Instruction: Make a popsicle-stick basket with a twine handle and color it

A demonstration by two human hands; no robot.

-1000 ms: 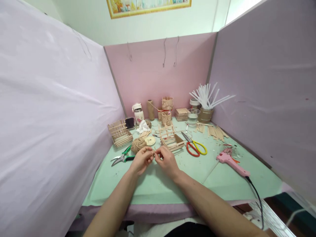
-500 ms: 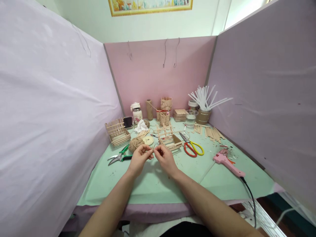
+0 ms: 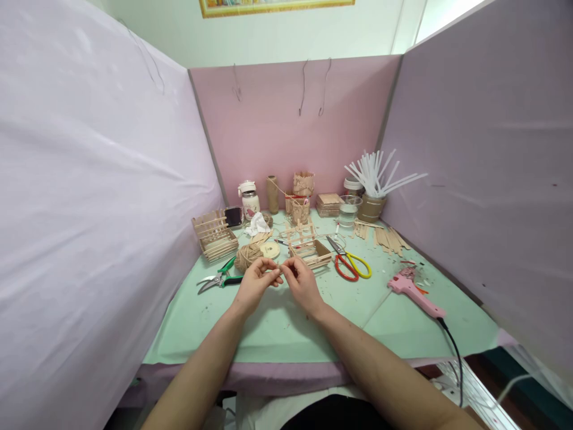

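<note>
My left hand (image 3: pixel 256 282) is closed in a pinch above the front middle of the table, thumb against the fingertips. Facing it, my right hand (image 3: pixel 301 283) pinches too, and the fingertips of both hands almost meet. Between them is a thin, short strand that looks like twine, mostly hidden by the fingers. Just behind my left hand lies a ball of twine (image 3: pixel 248 257) beside a pale round disc (image 3: pixel 270 249). A small crate of wooden sticks (image 3: pixel 317 255) stands behind my right hand. Green-handled pruning shears (image 3: pixel 219 279) lie left of my left hand.
Scissors (image 3: pixel 351 266) with red and yellow handles lie to the right. Farther right is a pink glue gun (image 3: pixel 416 296) with a black cord. Another stick crate (image 3: pixel 215 239), a cup of water (image 3: pixel 349 212), wooden sticks (image 3: pixel 388 239) and white glue sticks (image 3: pixel 373 174) stand farther back.
My fingertips have drawn slightly closer together, and the strand tips that stuck up between them show less. The camera view has shifted a little; the table objects stay in place.
</note>
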